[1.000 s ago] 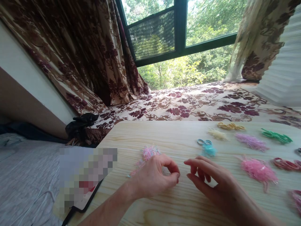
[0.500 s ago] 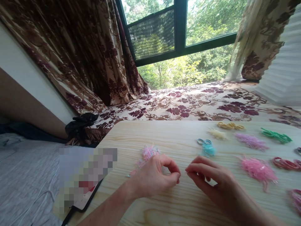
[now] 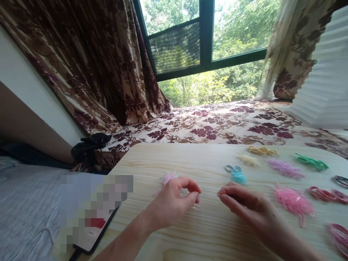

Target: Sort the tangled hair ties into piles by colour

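My left hand [image 3: 174, 201] is closed in a pinch over the wooden table, with thin pale elastic bands [image 3: 196, 207] showing just below its fingertips. Behind it, partly covered by the hand, lies a mixed pink and blue pile of small elastic bands [image 3: 170, 177]. To the right, apart from the left, my right hand [image 3: 244, 203] pinches thumb against forefinger; a tiny pale bit shows at the tips, too small to name. Beyond that hand lie a turquoise band pile [image 3: 239, 177] and two blue-grey hair ties [image 3: 237, 169]. A pink band pile [image 3: 293, 199] is to its right.
Cream [image 3: 248, 159] and lilac band piles [image 3: 286, 169] lie farther back. Yellow [image 3: 262, 150], green [image 3: 312, 162], dark red [image 3: 323, 194] and pink hair ties [image 3: 339, 235] sit along the right. A partly blurred phone-like device [image 3: 95, 232] rests at the table's left edge.
My hands have moved slightly apart, the left one leftward. Pale bands now show under the left fingertips, and the right fingers are pressed closer together. The view has shifted a little.
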